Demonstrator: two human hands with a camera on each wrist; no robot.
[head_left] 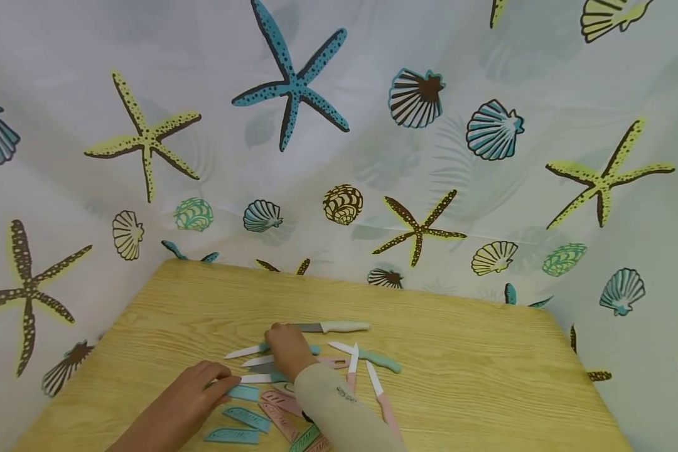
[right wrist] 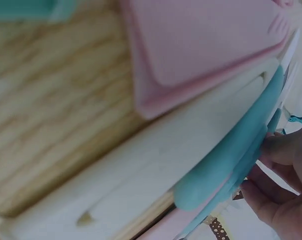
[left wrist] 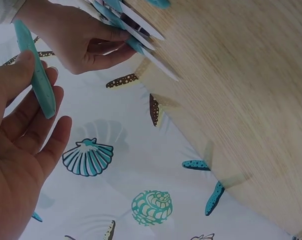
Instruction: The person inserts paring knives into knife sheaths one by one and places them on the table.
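Observation:
Several small knives and blade sheaths lie in a heap on a wooden table (head_left: 486, 376). My left hand (head_left: 203, 386) pinches a teal sheath (left wrist: 38, 75) between thumb and fingers at the heap's left side. My right hand (head_left: 285, 351) lies over the middle of the heap, fingers curled round teal-handled knives whose white blades (left wrist: 141, 30) stick out to the left. In the right wrist view a teal handle (right wrist: 231, 160) runs past my fingertips (right wrist: 281, 200), with a pink sheath (right wrist: 201, 45) above it.
A steel-bladed knife with a cream handle (head_left: 330, 327) lies just beyond my right hand. A teal-handled knife (head_left: 373, 358) and pink-handled ones (head_left: 381, 392) lie to the right. Teal sheaths (head_left: 247, 419) and pink sheaths (head_left: 279, 402) lie near the front edge. A seashell curtain (head_left: 373, 157) surrounds the table.

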